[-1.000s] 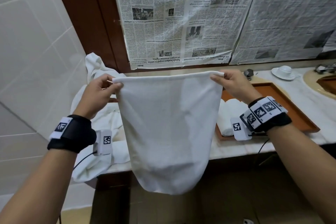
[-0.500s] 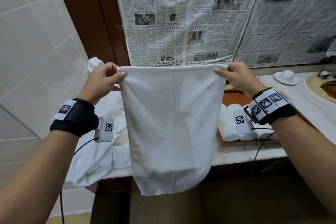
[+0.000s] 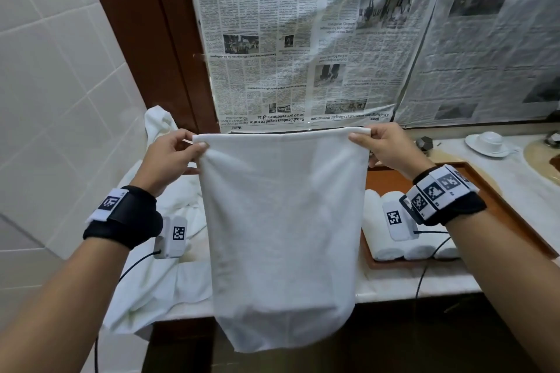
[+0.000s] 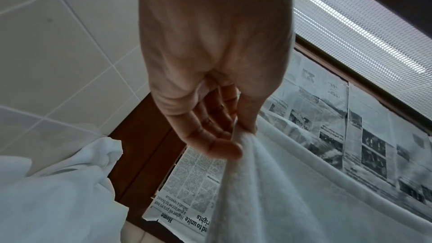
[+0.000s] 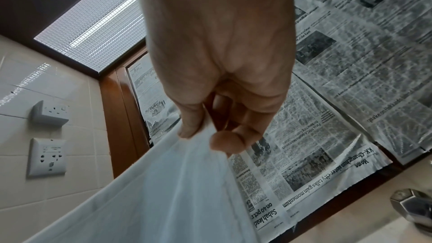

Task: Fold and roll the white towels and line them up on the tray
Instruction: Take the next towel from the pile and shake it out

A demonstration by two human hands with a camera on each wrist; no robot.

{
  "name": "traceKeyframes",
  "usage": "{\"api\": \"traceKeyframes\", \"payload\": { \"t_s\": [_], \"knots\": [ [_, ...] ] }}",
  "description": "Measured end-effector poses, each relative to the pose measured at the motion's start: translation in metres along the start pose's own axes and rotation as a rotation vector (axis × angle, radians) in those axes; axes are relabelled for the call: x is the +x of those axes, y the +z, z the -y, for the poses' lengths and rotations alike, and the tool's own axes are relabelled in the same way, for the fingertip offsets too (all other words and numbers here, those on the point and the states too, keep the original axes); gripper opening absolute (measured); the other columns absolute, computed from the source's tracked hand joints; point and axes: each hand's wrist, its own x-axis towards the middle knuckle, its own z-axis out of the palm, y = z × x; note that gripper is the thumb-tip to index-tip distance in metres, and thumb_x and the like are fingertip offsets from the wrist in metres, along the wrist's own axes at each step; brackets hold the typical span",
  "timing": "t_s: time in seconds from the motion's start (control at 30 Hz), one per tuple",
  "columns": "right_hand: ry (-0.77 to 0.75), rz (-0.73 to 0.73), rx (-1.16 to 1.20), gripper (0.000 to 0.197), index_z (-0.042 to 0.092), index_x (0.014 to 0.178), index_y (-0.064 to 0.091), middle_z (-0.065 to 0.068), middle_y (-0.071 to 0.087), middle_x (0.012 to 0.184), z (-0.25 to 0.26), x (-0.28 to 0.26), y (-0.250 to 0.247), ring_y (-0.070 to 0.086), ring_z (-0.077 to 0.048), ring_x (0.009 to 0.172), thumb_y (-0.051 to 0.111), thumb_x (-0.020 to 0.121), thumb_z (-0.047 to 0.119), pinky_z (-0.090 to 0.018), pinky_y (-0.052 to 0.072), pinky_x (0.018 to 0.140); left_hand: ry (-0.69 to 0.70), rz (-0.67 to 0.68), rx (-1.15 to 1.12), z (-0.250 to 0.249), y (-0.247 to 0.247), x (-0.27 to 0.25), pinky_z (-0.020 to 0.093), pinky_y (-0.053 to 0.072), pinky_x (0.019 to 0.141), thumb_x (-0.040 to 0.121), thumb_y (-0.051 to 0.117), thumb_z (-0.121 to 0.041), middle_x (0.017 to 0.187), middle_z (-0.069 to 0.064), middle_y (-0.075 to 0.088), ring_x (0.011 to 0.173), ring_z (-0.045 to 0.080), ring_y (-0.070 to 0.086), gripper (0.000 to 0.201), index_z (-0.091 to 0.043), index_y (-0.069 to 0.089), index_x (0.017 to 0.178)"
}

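A person stands at a bathroom counter (image 3: 424, 278) and holds a white towel (image 3: 281, 233) up in the air by its two top corners, the left hand (image 3: 169, 160) pinching one corner between thumb and curled fingers, the right hand (image 3: 391, 145) pinching the other the same way. The top edge is pulled level and fairly taut between them while the rest hangs free, its bottom below the counter edge; holding it so likely lets the cloth fall straight and shed its creases before it is laid down to fold. The left wrist view shows the thumb (image 4: 247, 117) and fingers closed on bunched cloth, and the right wrist view shows the same pinch at the other corner. Behind the right forearm, three rolled towels (image 3: 394, 248) already lie side by side at the near end of the wooden tray (image 3: 500, 209), with bare tray beyond them for more. A heap of loose towels (image 3: 145, 281) waits on the counter to the left, and a cup and saucer (image 3: 488, 144) sit further along under the newspaper (image 3: 303, 39) taped across the wall. Against the picture half a second earlier, the towel and both hands sit a little lower before the newspaper, with the grip and spread unchanged; folding has not yet begun on this one
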Motion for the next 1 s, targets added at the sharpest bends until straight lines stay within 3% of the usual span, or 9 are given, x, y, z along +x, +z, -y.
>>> {"api": "traceKeyframes", "payload": {
  "t_s": [0.2, 0.3, 0.4, 0.53, 0.7, 0.77, 0.83, 0.9, 1.0],
  "knots": [
    [0.035, 0.042, 0.028, 0.032, -0.004, 0.096, 0.07, -0.023, 0.072, 0.089, -0.024, 0.032, 0.013, 0.064, -0.022, 0.067, 0.063, 0.097, 0.027, -0.026, 0.054, 0.051, -0.066, -0.021, -0.039, 0.016, 0.01, 0.019, 0.038, 0.061, 0.07, 0.094, 0.068, -0.019, 0.087, 0.013, 0.064, 0.081, 0.017, 0.067, 0.005, -0.016, 0.066, 0.09],
    [0.083, 0.055, -0.003, 0.034, -0.003, 0.096, 0.07, -0.023, 0.072, 0.09, -0.042, 0.055, 0.023, 0.066, -0.024, 0.071, 0.063, 0.097, 0.03, -0.033, 0.056, 0.058, -0.11, -0.016, -0.033, 0.032, 0.014, 0.042, 0.039, 0.061, 0.07, 0.093, 0.069, -0.022, 0.086, 0.012, 0.065, 0.081, 0.018, 0.067, 0.007, -0.016, 0.067, 0.09],
    [0.156, 0.082, -0.042, 0.043, -0.004, 0.095, 0.069, -0.023, 0.072, 0.089, -0.061, 0.081, 0.033, 0.065, -0.025, 0.064, 0.063, 0.095, 0.038, -0.039, 0.055, 0.062, -0.148, 0.001, -0.01, 0.053, 0.021, 0.072, 0.04, 0.061, 0.068, 0.092, 0.071, -0.023, 0.085, 0.012, 0.066, 0.082, 0.019, 0.067, 0.008, -0.016, 0.068, 0.089],
    [0.256, 0.085, -0.112, 0.042, -0.003, 0.093, 0.069, -0.02, 0.073, 0.084, -0.085, 0.122, 0.049, 0.061, -0.02, 0.051, 0.064, 0.095, 0.038, -0.03, 0.05, 0.051, -0.202, 0.025, 0.001, 0.085, 0.035, 0.119, 0.034, 0.06, 0.06, 0.091, 0.072, -0.02, 0.085, 0.014, 0.065, 0.079, 0.02, 0.064, 0.015, -0.007, 0.067, 0.096],
    [0.359, 0.058, -0.103, 0.033, 0.003, 0.084, 0.069, -0.008, 0.073, 0.075, -0.12, 0.175, 0.072, 0.072, -0.032, 0.067, 0.069, 0.092, 0.035, -0.053, 0.059, 0.074, -0.255, 0.017, 0.014, 0.127, 0.058, 0.181, 0.032, 0.059, 0.056, 0.09, 0.072, -0.017, 0.083, 0.014, 0.059, 0.072, 0.02, 0.059, 0.013, -0.006, 0.065, 0.093],
    [0.414, 0.032, -0.09, 0.029, 0.007, 0.074, 0.062, -0.001, 0.065, 0.066, -0.133, 0.19, 0.08, 0.073, -0.033, 0.068, 0.071, 0.091, 0.028, -0.052, 0.058, 0.078, -0.282, 0.004, 0.026, 0.143, 0.068, 0.202, 0.035, 0.06, 0.058, 0.088, 0.075, -0.018, 0.085, 0.015, 0.059, 0.071, 0.02, 0.059, 0.014, -0.008, 0.066, 0.092],
    [0.474, 0.018, -0.097, 0.027, 0.008, 0.074, 0.06, 0.002, 0.057, 0.069, -0.147, 0.206, 0.087, 0.073, -0.032, 0.07, 0.071, 0.091, 0.025, -0.051, 0.059, 0.08, -0.318, -0.011, 0.049, 0.16, 0.079, 0.22, 0.037, 0.062, 0.06, 0.087, 0.076, -0.019, 0.088, 0.015, 0.059, 0.068, 0.019, 0.061, 0.014, -0.01, 0.067, 0.092],
    [0.503, 0.014, -0.089, 0.03, 0.002, 0.077, 0.06, -0.002, 0.052, 0.077, -0.17, 0.222, 0.094, 0.072, -0.028, 0.065, 0.072, 0.09, 0.026, -0.059, 0.056, 0.082, -0.342, -0.026, 0.082, 0.174, 0.091, 0.236, 0.041, 0.062, 0.064, 0.087, 0.076, -0.02, 0.087, 0.013, 0.059, 0.058, 0.013, 0.062, 0.013, -0.01, 0.068, 0.092],
    [0.516, -0.003, -0.075, 0.024, 0.01, 0.078, 0.058, -0.005, 0.045, 0.078, -0.21, 0.246, 0.107, 0.07, -0.022, 0.058, 0.073, 0.088, 0.026, -0.065, 0.052, 0.084, -0.343, -0.046, 0.16, 0.195, 0.107, 0.255, 0.047, 0.062, 0.067, 0.088, 0.073, -0.017, 0.08, 0.006, 0.059, 0.046, 0.006, 0.059, 0.006, -0.015, 0.067, 0.088]
  ]
}}
